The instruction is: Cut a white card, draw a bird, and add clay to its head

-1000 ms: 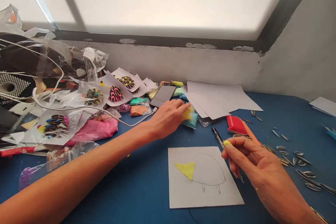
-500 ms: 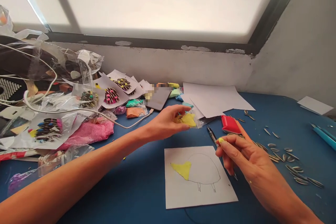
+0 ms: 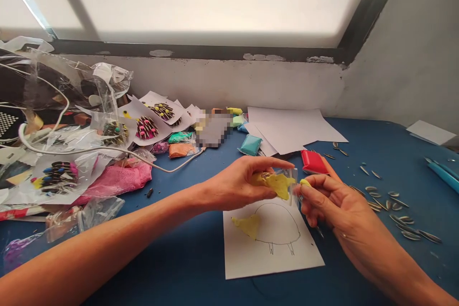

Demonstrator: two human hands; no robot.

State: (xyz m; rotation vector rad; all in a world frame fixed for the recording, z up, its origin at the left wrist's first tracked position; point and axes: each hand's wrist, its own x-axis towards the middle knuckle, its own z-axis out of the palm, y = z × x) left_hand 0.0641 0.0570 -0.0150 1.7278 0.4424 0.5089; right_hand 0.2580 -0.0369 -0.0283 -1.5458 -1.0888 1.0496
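Observation:
My left hand (image 3: 247, 179) grips a small clear bag of yellow modelling clay (image 3: 281, 185), its opening facing right. Close beside that opening, my right hand (image 3: 324, 201) pinches a little yellow lump of clay (image 3: 304, 182) between thumb and fingertips. Below both hands lies a white paper card (image 3: 265, 265) with a pencil-like outline of a rounded body and two legs. Flat yellow clay (image 3: 247, 225) covers the pointed left end of that outline. Part of a pen (image 3: 320, 232) shows under my right hand; the rest is hidden.
Sunflower seeds (image 3: 405, 220) lie scattered at right. Behind are a red clay packet (image 3: 313, 161), a blue packet (image 3: 250, 145) and white sheets (image 3: 294, 129). Finished seed-covered pictures (image 3: 145, 128), plastic bags and a white cable (image 3: 118, 149) crowd the left. A blue tool (image 3: 442, 181) lies far right.
My left hand has brought the bag of yellow clay right and nearer, up to my right hand. The blue packet behind it now shows fully. My right hand still pinches the lump.

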